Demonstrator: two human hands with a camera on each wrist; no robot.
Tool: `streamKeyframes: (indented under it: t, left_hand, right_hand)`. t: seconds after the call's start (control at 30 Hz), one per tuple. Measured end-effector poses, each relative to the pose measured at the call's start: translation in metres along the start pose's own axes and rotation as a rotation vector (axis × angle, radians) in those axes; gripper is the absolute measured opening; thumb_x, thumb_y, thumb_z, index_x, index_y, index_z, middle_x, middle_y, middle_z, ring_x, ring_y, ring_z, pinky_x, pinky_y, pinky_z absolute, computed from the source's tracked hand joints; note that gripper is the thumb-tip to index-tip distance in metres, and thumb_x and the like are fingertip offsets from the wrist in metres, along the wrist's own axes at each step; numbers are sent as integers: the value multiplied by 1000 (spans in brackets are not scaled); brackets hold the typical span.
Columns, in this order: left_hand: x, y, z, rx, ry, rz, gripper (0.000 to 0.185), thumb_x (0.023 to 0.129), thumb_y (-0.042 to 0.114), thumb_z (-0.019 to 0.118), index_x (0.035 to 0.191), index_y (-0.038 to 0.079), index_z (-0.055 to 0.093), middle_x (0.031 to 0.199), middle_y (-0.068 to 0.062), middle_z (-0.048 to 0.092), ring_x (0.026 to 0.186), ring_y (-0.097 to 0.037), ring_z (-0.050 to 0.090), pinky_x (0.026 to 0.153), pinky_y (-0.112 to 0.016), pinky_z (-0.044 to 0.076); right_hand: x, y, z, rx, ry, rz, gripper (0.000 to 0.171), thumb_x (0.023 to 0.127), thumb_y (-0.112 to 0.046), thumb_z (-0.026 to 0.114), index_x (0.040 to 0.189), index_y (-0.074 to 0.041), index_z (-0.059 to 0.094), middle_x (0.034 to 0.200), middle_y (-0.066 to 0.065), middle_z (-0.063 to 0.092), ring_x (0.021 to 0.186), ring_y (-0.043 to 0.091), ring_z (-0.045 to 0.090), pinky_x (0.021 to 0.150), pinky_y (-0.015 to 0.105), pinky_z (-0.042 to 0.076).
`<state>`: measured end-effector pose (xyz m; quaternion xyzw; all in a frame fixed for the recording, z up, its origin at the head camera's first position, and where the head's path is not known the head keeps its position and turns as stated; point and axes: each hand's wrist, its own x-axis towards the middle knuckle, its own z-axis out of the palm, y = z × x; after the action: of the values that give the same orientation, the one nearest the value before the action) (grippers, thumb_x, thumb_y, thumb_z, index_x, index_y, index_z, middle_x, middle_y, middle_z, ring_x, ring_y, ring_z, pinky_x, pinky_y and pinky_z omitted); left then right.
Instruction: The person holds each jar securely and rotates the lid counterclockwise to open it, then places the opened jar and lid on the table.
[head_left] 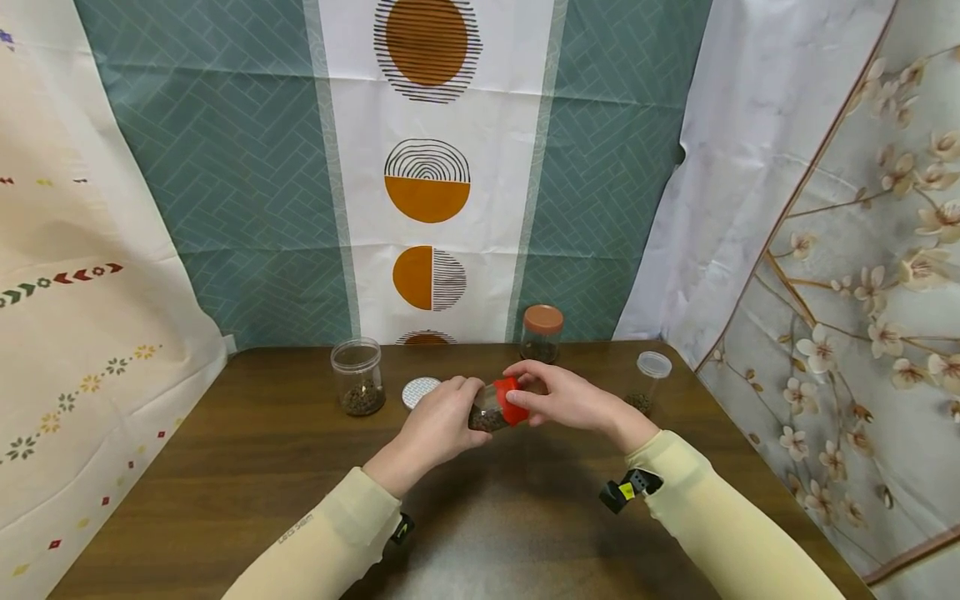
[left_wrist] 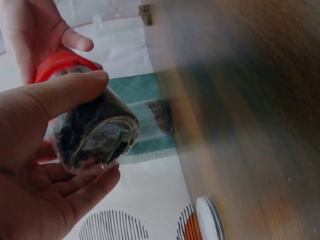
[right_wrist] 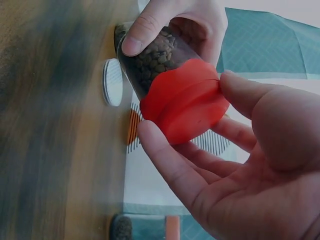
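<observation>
A clear jar [head_left: 487, 414] partly filled with small dark brown pieces is held tilted over the table. My left hand [head_left: 442, 421] grips its body, thumb on one side and fingers around the other, its base showing in the left wrist view. Over the jar's mouth sits a red soft-looking lid [right_wrist: 187, 102] with a wavy edge. The right hand [head_left: 566, 402] holds that lid at its rim, thumb on one side and fingertips on the other. Whether the lid is fully seated cannot be made out.
Behind the left hand lies a round white lid [head_left: 417, 390]. A lidless-looking clear jar [head_left: 362, 392] stands left of it. At the back is an orange-lidded jar [head_left: 542, 333]; a clear-lidded jar [head_left: 651, 383] stands at the right. Patterned cloth [head_left: 247, 167] hangs behind the table.
</observation>
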<state>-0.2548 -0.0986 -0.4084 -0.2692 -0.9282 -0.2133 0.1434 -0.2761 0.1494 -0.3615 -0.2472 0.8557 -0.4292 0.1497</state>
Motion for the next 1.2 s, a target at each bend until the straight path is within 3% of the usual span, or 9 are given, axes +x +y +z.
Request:
streamKeyframes:
  t: [0.23, 0.43, 0.9, 1.2]
  left_hand:
    - [-1, -1, 0, -8, -11, -14, 66, 78, 28, 104, 127, 3, 68, 108, -9, 69, 92, -23, 65, 82, -44, 59]
    - [-1, 0, -1, -10, -2, -11, 66, 77, 28, 104, 126, 3, 68, 107, -8, 69, 92, -23, 66, 83, -44, 59]
    - [-1, 1, -2, -12, -4, -20, 64, 77, 27, 105, 124, 5, 67, 105, -7, 68, 91, -23, 65, 84, -44, 59]
    - [0, -1, -2, -2, -26, -36, 65, 79, 29, 103, 127, 5, 67, 108, -7, 68, 92, -22, 65, 84, -43, 58]
  right_hand:
    - [2, 1, 1, 22, -9, -40, 52, 108, -19, 76, 154, -9, 56, 142, 15, 66, 117, 29, 71, 97, 55, 61]
    - [1, 3, 0, -19, -6, -101, 51, 105, -16, 79, 152, -11, 58, 144, 10, 65, 130, 31, 68, 100, 47, 60]
    - [0, 5, 1, -63, 24, -178, 53, 99, -8, 84, 147, -15, 62, 148, 6, 61, 135, 31, 66, 102, 44, 59]
    - [0, 5, 2, -77, 30, -177, 63, 98, -12, 86, 154, -16, 58, 153, 6, 59, 141, 34, 61, 106, 52, 56]
